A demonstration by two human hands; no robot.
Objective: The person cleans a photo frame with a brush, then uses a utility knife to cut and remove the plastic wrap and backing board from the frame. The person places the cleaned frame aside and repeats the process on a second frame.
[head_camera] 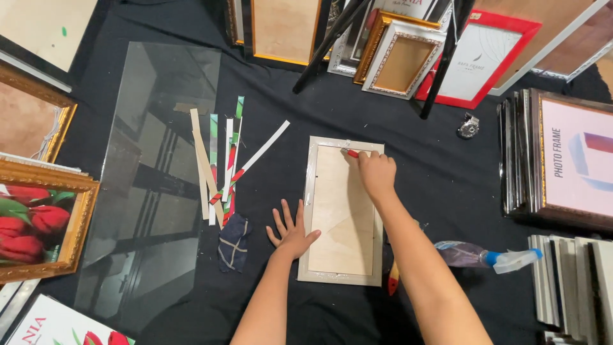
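A picture frame lies face down on the black cloth, its light wooden backing board showing. My left hand rests flat with fingers spread at the frame's left edge, thumb on the rim. My right hand is closed around a small red-tipped tool pressed at the top edge of the backing board.
A large glass sheet lies to the left, with several cut paper strips and a folded checked cloth beside it. A spray bottle lies right of my forearm. Stacked frames stand right, gold frames left, more at the top.
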